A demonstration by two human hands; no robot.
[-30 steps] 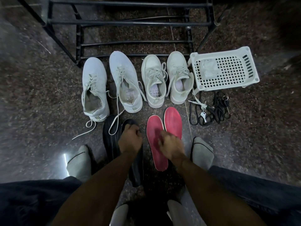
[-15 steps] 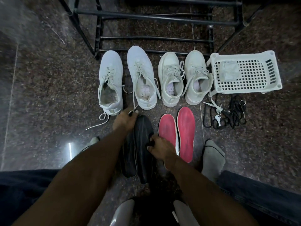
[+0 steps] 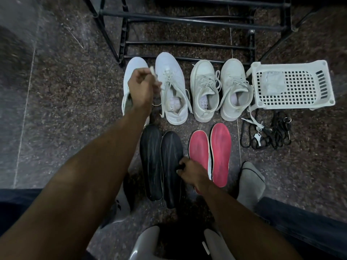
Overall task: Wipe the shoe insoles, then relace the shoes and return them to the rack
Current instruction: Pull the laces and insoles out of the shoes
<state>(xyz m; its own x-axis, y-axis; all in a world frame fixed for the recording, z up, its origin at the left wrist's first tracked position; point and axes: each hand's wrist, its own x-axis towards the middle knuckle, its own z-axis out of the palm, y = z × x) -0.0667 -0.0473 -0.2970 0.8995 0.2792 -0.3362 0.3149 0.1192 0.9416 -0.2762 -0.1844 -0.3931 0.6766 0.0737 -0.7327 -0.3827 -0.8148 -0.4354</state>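
Several white shoes stand in a row on the floor before the black rack (image 3: 187, 25): the leftmost shoe (image 3: 134, 70), a second shoe (image 3: 172, 72), a third (image 3: 204, 91) and a fourth (image 3: 234, 89). My left hand (image 3: 142, 87) is raised over the two left shoes and pinches a white lace (image 3: 153, 71), blurred by motion. Two black insoles (image 3: 151, 158) lie side by side nearer me. My right hand (image 3: 189, 171) grips the right edge of the right black insole (image 3: 171, 147). Two red insoles (image 3: 220, 151) lie to the right of them.
A white perforated basket (image 3: 293, 102) with a folded grey cloth (image 3: 272, 84) in it lies at the right. Loose black laces and a key (image 3: 268, 134) lie just in front of it. My socked feet (image 3: 251, 182) flank the insoles on the dark stone floor.
My left hand has risen from the black insoles to above the left shoes, lifting a white lace. My right hand left the red insole and took the right black insole's edge.
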